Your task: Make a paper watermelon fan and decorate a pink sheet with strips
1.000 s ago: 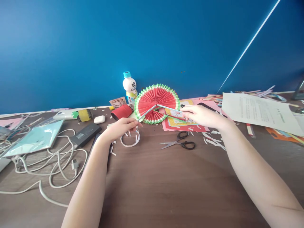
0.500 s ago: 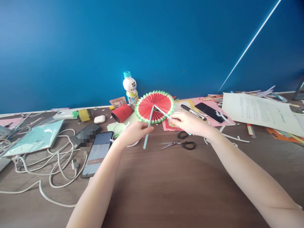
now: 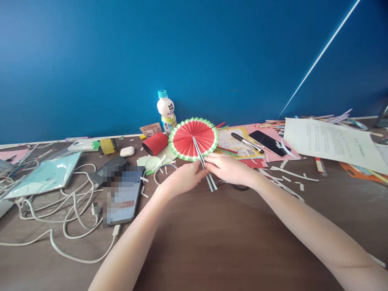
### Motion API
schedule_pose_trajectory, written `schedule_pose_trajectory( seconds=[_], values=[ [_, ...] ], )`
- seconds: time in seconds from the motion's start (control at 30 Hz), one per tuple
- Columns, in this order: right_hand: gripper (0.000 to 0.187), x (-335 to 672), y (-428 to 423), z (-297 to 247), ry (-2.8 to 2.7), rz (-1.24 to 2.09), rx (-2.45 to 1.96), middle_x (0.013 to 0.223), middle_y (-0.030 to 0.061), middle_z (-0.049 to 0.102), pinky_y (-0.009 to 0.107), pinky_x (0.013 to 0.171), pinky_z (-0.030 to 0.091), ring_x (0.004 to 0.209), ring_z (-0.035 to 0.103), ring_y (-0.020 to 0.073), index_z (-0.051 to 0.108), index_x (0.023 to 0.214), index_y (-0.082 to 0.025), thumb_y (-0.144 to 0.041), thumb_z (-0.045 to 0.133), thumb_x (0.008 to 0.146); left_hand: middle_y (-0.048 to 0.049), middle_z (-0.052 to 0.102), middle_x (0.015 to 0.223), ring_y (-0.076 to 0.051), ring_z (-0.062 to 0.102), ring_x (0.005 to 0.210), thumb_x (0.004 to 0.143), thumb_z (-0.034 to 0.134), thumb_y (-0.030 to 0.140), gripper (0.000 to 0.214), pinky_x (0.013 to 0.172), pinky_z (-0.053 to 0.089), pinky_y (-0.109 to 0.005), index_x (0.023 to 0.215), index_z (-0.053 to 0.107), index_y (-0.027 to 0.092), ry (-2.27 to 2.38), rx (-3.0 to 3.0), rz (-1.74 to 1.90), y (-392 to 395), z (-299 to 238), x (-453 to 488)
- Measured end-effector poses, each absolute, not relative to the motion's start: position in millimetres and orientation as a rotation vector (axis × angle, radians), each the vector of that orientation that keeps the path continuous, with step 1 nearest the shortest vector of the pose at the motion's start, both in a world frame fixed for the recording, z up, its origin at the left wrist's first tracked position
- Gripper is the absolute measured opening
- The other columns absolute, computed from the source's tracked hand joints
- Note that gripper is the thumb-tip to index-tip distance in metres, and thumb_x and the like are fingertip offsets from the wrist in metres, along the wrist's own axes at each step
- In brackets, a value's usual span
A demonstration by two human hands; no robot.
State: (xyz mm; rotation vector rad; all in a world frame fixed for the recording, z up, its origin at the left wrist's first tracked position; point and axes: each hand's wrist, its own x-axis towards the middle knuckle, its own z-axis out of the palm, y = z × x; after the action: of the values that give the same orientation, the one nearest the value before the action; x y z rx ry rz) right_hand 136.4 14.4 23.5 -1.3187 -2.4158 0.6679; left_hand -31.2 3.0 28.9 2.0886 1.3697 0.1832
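A pleated paper fan [image 3: 184, 141], red with a white and green zigzag rim, is spread into a full circle above the table. Two pale blue sticks run down from its centre and lie almost side by side. My left hand [image 3: 188, 176] grips the sticks from the left, fingers closed round them. From the right, my right hand [image 3: 226, 167] pinches them too, its fingertips touching the left ones. Behind the right hand, black-handled scissors [image 3: 239, 187] lie mostly hidden on the table.
To the left are a phone [image 3: 129, 198], tangled white cables [image 3: 75, 202] and a white earbud case [image 3: 127, 151]. A bottle [image 3: 166, 109] stands by the blue wall beside a red roll [image 3: 155, 144]. Rightward lie a marker [image 3: 247, 142], another phone [image 3: 268, 142], paper strips and a printed sheet [image 3: 330, 141].
My hands have come together, bringing the two spread sticks nearly parallel. The fan has shifted slightly left, and its pleats now form a fuller circle. My right hand now covers most of the scissors.
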Motion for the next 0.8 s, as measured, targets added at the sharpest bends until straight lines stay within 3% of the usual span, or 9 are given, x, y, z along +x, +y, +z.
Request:
schedule_pose_trajectory(
  seconds=[0.1, 0.2, 0.33, 0.47, 0.67, 0.8],
  values=[
    [0.028, 135, 11, 26, -2.423, 0.706, -1.314, 0.074, 0.0008, 0.054, 0.024, 0.056, 0.030, 0.068, 0.048, 0.0132, 0.043, 0.066, -0.019, -0.036, 0.037, 0.088, -0.0080, 0.065, 0.090, -0.023, 0.061, 0.082, 0.085, 0.036, 0.042, 0.025, 0.065, 0.042, -0.031, 0.087, 0.046, 0.019, 1.390, 2.133, 0.122, -1, 32, -29],
    [0.021, 135, 10, 24, -2.421, 0.706, -1.299, 0.076, 0.0010, 0.054, 0.023, 0.056, 0.031, 0.069, 0.048, 0.0129, 0.043, 0.066, -0.019, -0.028, 0.040, 0.085, -0.0086, 0.064, 0.099, -0.025, 0.060, 0.088, 0.083, 0.041, 0.044, 0.029, 0.067, 0.043, -0.031, 0.095, 0.047, 0.019, 1.376, 2.139, 0.121, -3, 32, -27],
    [0.016, 137, 13, 20, -2.469, 0.612, -1.351, 0.071, 0.0013, 0.054, 0.023, 0.052, 0.028, 0.062, 0.046, 0.0118, 0.044, 0.066, -0.019, -0.012, 0.037, 0.079, -0.0049, 0.065, 0.093, -0.023, 0.061, 0.084, 0.080, 0.046, 0.048, 0.037, 0.067, 0.043, -0.030, 0.105, 0.050, 0.020, 1.300, 2.106, 0.140, -3, 31, -25],
    [0.022, 147, 23, 21, -2.448, 0.536, -1.432, 0.075, 0.0036, 0.061, 0.024, 0.056, 0.031, 0.067, 0.053, 0.0150, 0.056, 0.079, -0.019, -0.011, 0.036, 0.081, -0.0004, 0.065, 0.089, -0.018, 0.061, 0.080, 0.081, 0.043, 0.048, 0.044, 0.067, 0.042, -0.027, 0.117, 0.049, 0.025, 1.261, 2.051, 0.123, -3, 37, -27],
    [0.032, 177, 52, 19, -2.156, 0.240, -1.650, 0.077, 0.0047, 0.067, 0.026, 0.057, 0.034, 0.067, 0.058, 0.0189, 0.063, 0.100, -0.021, -0.016, 0.036, 0.084, 0.0013, 0.066, 0.099, -0.019, 0.059, 0.090, 0.080, 0.041, 0.050, 0.041, 0.074, 0.042, -0.026, 0.112, 0.055, 0.028, 1.364, 2.039, 0.078, -1, 49, -37],
    [0.031, 190, 79, 8, -2.058, 0.175, -1.609, 0.089, 0.0060, 0.069, 0.028, 0.065, 0.040, 0.077, 0.061, 0.0204, 0.065, 0.100, -0.019, -0.015, 0.039, 0.083, 0.0002, 0.065, 0.106, -0.020, 0.058, 0.095, 0.079, 0.040, 0.054, 0.045, 0.079, 0.042, -0.028, 0.113, 0.054, 0.029, 1.388, 2.042, 0.010, 4, 48, -43]
  ],
)
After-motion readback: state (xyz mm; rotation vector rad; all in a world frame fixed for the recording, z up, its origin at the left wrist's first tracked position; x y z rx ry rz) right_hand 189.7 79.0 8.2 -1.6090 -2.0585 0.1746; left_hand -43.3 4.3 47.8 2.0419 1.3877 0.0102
